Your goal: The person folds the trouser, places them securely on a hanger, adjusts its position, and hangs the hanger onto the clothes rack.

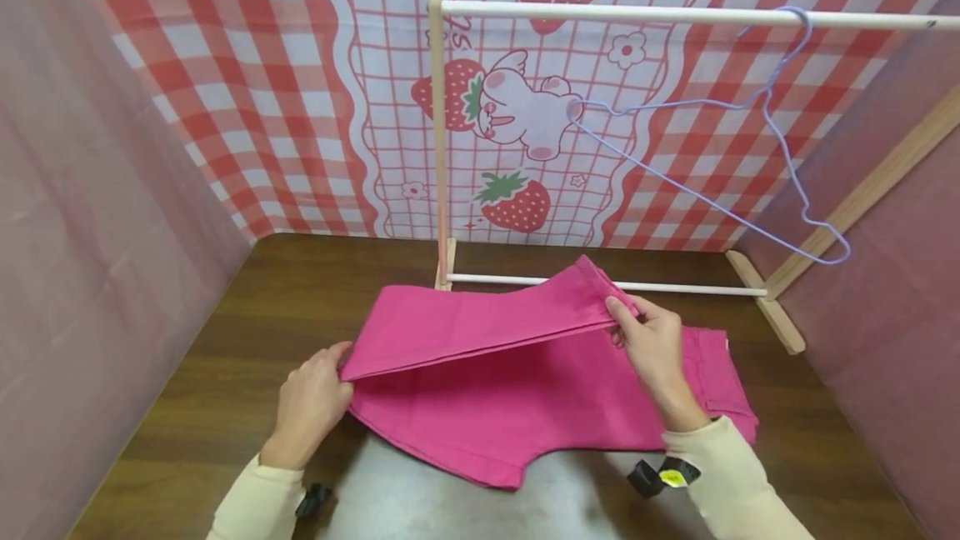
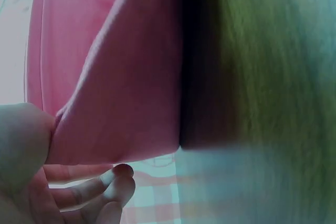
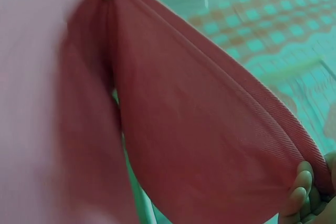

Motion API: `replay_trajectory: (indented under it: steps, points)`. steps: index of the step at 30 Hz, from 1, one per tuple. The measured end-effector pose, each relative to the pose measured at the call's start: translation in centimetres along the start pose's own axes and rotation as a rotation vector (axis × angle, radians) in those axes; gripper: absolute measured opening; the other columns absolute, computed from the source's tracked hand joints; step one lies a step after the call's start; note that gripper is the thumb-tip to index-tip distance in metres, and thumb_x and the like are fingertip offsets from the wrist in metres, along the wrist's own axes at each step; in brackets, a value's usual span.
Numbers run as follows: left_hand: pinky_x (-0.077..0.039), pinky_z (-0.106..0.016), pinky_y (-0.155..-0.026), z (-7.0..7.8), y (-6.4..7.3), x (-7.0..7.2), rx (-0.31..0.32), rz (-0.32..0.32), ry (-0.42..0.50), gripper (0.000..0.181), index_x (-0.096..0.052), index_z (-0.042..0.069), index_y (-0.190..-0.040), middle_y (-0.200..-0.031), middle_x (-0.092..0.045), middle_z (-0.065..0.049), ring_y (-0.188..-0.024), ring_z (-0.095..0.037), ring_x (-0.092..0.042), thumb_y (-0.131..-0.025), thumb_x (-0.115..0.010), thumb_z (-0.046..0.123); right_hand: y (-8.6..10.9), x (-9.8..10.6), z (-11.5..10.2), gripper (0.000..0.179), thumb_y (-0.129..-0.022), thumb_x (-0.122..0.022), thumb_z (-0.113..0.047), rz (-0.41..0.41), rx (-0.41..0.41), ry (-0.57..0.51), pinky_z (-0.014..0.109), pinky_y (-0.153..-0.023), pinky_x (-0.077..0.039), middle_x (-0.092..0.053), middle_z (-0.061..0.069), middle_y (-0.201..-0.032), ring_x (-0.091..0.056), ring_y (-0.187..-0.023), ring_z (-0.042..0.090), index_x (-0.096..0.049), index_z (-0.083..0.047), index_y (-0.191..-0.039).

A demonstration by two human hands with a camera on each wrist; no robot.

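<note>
Bright pink trousers (image 1: 480, 407) lie on the table, their waistband end at the right. The leg part is doubled back over the rest, its upper layer raised off the lower one. My left hand (image 1: 311, 402) pinches the fold at the left end; in the left wrist view its thumb side lies against the cloth and the other fingers (image 2: 121, 187) show below it. Near the waistband, my right hand (image 1: 651, 348) pinches the leg's hem end between thumb and fingers, holding it up. The right wrist view shows those fingers (image 3: 300, 190) curled at the cloth's edge.
Behind the trousers stands a rack with a white top rail (image 1: 600, 13), wooden posts and a low white bar (image 1: 690, 288). A lilac wire hanger (image 1: 675, 183) hangs from the rail at the right. A checked strawberry cloth (image 1: 285, 107) covers the back; pink curtains (image 1: 90, 190) flank the wooden table (image 1: 225, 340).
</note>
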State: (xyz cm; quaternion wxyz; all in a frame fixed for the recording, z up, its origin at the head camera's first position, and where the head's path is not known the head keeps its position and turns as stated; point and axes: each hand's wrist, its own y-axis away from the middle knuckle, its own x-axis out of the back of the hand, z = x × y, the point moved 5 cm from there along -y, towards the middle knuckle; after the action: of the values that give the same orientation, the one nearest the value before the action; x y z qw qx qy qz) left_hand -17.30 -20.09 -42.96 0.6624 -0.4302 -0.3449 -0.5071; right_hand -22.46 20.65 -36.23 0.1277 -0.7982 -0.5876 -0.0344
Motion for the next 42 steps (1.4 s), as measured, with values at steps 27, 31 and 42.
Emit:
replay_trajectory:
  steps: [27, 31, 42]
  points:
    - [-0.054, -0.048, -0.064, 5.0, 2.3, -3.0, -0.213, 0.044, -0.012, 0.054, -0.065, 0.006, -0.118, -0.098, -0.066, -0.012, -0.085, -0.032, -0.065, -0.064, -0.071, 0.000, -0.2, 12.7, 5.4, 0.028, -0.089, -0.070, -0.013, 0.242, -0.278, -0.140, 0.017, -0.038, -0.040, -0.055, -0.006, -0.044, -0.048, -0.038, 0.004, -0.069, -0.021, -0.062]
    - [-0.054, -0.045, -0.062, 5.5, 2.5, -3.1, -0.240, 0.060, -0.024, 0.057, -0.065, 0.007, -0.118, -0.096, -0.066, -0.010, -0.084, -0.030, -0.064, -0.061, -0.074, 0.000, -0.1, 14.1, 5.7, 0.030, -0.089, -0.069, -0.012, 0.272, -0.295, -0.125, 0.017, -0.038, -0.040, -0.055, -0.006, -0.044, -0.048, -0.037, 0.005, -0.069, -0.023, -0.061]
    - [-0.052, -0.039, -0.061, 5.6, 3.3, -4.2, -0.299, -0.035, -0.082, 0.065, -0.059, 0.007, -0.126, -0.088, -0.064, -0.011, -0.073, -0.026, -0.061, -0.068, -0.084, 0.019, 1.8, 17.8, 8.1, 0.029, -0.095, -0.061, -0.031, 0.141, -0.286, 0.534, 0.019, -0.047, -0.038, -0.057, -0.015, -0.045, -0.052, -0.044, -0.002, -0.074, -0.005, -0.094]
